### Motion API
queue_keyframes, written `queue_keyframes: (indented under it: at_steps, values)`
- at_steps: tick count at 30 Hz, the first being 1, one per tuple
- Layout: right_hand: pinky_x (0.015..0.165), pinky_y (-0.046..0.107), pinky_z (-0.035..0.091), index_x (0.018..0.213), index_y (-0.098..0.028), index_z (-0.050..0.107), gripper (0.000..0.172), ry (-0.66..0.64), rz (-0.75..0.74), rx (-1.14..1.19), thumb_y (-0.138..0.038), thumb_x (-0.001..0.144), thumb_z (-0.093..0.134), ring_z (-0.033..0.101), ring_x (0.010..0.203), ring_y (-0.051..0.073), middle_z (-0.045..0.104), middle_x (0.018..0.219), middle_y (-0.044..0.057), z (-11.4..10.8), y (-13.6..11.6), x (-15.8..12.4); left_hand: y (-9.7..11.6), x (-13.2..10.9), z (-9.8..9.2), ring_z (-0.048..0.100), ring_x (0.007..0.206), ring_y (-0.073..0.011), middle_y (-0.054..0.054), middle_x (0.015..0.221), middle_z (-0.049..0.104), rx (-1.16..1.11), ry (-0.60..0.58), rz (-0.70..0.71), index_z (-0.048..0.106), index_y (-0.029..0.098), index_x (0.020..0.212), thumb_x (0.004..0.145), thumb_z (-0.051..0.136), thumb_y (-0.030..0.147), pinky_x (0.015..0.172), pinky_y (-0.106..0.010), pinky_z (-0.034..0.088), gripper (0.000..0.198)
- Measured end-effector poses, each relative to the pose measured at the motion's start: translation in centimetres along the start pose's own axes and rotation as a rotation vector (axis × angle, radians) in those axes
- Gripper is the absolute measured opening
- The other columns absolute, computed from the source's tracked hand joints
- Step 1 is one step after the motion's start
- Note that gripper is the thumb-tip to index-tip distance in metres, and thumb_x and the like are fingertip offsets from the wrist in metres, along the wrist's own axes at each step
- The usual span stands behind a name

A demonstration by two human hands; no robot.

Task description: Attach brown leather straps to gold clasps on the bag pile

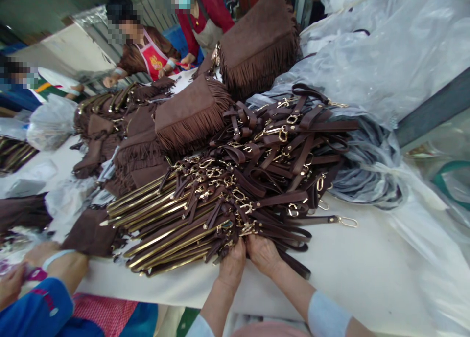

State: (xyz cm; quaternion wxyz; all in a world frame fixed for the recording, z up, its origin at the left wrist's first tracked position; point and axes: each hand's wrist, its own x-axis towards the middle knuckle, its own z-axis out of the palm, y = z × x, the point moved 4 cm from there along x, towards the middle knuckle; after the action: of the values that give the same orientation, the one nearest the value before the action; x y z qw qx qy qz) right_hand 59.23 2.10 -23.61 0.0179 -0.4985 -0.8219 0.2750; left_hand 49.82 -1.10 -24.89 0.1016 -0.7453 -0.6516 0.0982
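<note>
My hands, left (232, 266) and right (262, 253), grip straps (279, 161) heaped on the white table (360, 268); fringed bags (191, 114) and plastic sheeting (385, 48) crowd behind.

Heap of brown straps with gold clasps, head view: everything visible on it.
The heap of dark brown leather-look straps with gold clasps lies tangled on the white table, partly over clear plastic sheeting. Its left side overlaps flat brown pouches with gold zipper edges. The left hand and right hand touch its near edge. One strap end trails right.
</note>
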Motion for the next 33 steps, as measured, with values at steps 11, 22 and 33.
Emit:
queue_keyframes:
  at_steps: [11, 22, 33]
  values:
    - [0.068, 0.027, 0.048, 0.102, -0.013, 0.051, 0.024, -0.093, 0.057, 0.03, -0.014, 0.088, 0.031, 0.064, 0.08, 0.021, 0.066, 0.089, 0.011, -0.2, 0.2, 0.0, 0.1, 0.1, -0.7, 0.064, 0.078, -0.0189, -0.012, 0.086, 0.065, -0.044, -0.019, 0.037, 0.059, 0.009, 0.105, 0.077, 0.037, -0.002, 0.073, -0.031, 0.053, 0.037]
    - [0.071, 0.03, 0.048, 0.103, -0.009, 0.052, 0.027, -0.14, 0.006, 0.011, -0.01, 0.085, 0.032, 0.064, 0.084, 0.023, 0.065, 0.093, 0.015, -0.9, 0.1, 0.4, 0.2, 0.0, -0.4, 0.064, 0.079, -0.0189, -0.01, 0.083, 0.065, -0.026, -0.006, 0.052, 0.059, 0.011, 0.103, 0.078, 0.038, 0.0, 0.072, -0.029, 0.052, 0.035]
    - [0.074, 0.031, 0.049, 0.104, -0.009, 0.051, 0.027, -0.112, -0.111, -0.035, -0.011, 0.085, 0.032, 0.063, 0.085, 0.021, 0.064, 0.093, 0.015, -0.9, 0.5, 1.0, 0.5, -0.4, 1.0, 0.061, 0.093, -0.0225, -0.015, 0.099, 0.063, 0.003, 0.023, 0.034, 0.053, 0.01, 0.112, 0.077, 0.04, 0.001, 0.084, -0.037, 0.049, 0.039]
